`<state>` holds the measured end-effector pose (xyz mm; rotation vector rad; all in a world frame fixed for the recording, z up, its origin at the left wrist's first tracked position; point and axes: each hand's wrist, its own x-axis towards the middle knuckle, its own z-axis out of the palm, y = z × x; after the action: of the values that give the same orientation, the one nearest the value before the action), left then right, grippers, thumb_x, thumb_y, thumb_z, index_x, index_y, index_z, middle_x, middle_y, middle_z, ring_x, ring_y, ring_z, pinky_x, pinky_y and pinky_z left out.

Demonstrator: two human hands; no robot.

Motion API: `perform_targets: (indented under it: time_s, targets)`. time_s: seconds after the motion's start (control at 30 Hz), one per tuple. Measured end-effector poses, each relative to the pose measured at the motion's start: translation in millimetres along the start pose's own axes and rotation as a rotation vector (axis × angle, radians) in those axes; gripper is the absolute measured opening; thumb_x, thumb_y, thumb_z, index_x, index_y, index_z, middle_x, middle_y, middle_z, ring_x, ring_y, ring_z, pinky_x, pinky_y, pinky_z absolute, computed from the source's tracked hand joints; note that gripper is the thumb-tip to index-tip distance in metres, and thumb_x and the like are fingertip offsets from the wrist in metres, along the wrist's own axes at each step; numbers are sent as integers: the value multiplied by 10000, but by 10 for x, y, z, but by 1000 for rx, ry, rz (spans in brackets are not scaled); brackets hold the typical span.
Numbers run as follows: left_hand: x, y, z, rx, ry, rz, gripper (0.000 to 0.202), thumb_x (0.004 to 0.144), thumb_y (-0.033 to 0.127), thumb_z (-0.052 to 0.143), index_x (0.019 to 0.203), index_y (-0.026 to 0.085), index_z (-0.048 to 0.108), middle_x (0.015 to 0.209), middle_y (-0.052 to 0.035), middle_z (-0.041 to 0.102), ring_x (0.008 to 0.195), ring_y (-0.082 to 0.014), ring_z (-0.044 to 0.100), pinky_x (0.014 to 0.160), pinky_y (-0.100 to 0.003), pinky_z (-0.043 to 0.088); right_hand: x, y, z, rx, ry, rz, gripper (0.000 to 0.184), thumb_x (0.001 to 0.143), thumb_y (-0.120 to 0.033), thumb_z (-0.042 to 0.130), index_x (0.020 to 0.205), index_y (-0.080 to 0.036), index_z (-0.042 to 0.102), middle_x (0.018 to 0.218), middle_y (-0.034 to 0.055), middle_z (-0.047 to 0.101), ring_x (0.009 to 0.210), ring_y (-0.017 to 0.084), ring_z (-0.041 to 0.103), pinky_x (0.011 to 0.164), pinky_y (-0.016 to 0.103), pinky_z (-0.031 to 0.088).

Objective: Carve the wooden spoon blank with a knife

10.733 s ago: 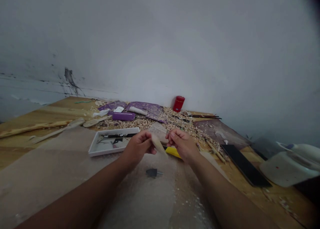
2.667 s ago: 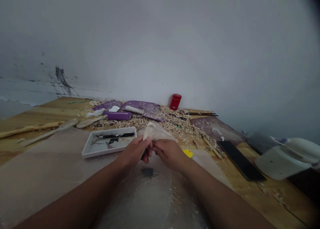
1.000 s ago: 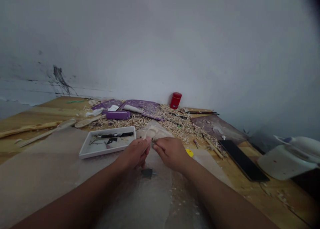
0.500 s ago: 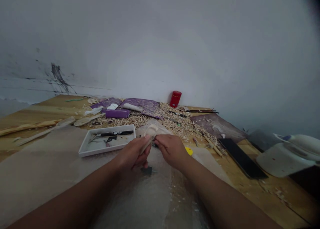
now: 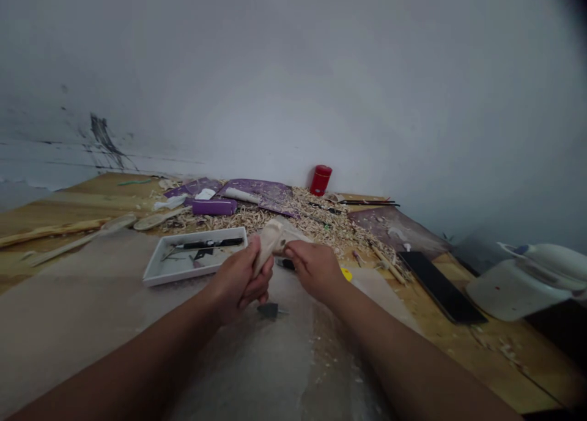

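My left hand (image 5: 239,281) is closed round the handle of a pale wooden spoon (image 5: 270,240), whose bowl points up and away from me. My right hand (image 5: 312,268) is closed beside it, fingers pinched against the spoon's bowel end; what the fingers hold there is hidden. Both hands hover above a grey sheet (image 5: 92,311) spread over the wooden table (image 5: 513,353). A small dark bit (image 5: 269,311) lies on the sheet just under my hands.
A white tray (image 5: 153,275) with dark tools sits left of my hands. Wood shavings (image 5: 321,222), purple items (image 5: 214,207), a red can (image 5: 320,180), carved spoons (image 5: 110,225), a black slab (image 5: 440,286) and a white device (image 5: 527,283) lie around.
The spoon's bowl has risen higher between my hands and my left hand has slid lower down the handle. The view has shifted slightly.
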<state>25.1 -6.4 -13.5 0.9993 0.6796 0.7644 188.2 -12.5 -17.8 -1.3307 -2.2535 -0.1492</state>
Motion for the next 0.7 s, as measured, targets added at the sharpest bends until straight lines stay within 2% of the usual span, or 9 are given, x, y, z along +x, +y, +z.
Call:
perform_targets:
  time_s: [0.13, 0.23, 0.4, 0.53, 0.7]
  targets:
    - [3, -17, 13, 50, 52, 7, 506, 784, 582, 238, 570, 170, 440, 278, 102, 221, 227, -40, 167, 385, -233, 356, -3, 21, -24, 104, 70, -23, 272, 889, -300, 296, 870, -186, 543, 715, 19, 596, 657, 121, 524, 614, 211, 327]
    - [8, -32, 24, 98, 71, 21, 492, 790, 565, 252, 584, 167, 455, 282, 97, 242, 238, -42, 181, 393, -235, 359, -8, -4, -23, 141, 71, -47, 270, 888, -300, 304, 913, -188, 549, 776, 27, 612, 716, 124, 540, 657, 210, 339]
    - [15, -45, 19, 146, 70, 62, 440, 804, 520, 277, 633, 168, 478, 308, 97, 259, 261, -46, 189, 399, -232, 357, -11, -47, -8, 85, 55, -7, 288, 887, -291, 293, 817, -180, 549, 665, 15, 573, 626, 115, 514, 593, 205, 321]
    - [17, -57, 9, 165, 80, 69, 416, 806, 502, 287, 632, 173, 470, 312, 98, 247, 263, -49, 191, 397, -233, 357, -16, -61, -7, 53, -5, -44, 293, 885, -293, 293, 744, -187, 528, 624, 0, 549, 600, 107, 503, 581, 200, 308]
    - [20, -54, 14, 170, 97, 57, 416, 800, 512, 284, 617, 180, 454, 320, 97, 234, 277, -52, 186, 383, -227, 338, 0, 7, -25, -19, 55, 26, 274, 883, -286, 298, 753, -185, 518, 637, 3, 555, 593, 107, 500, 560, 204, 286]
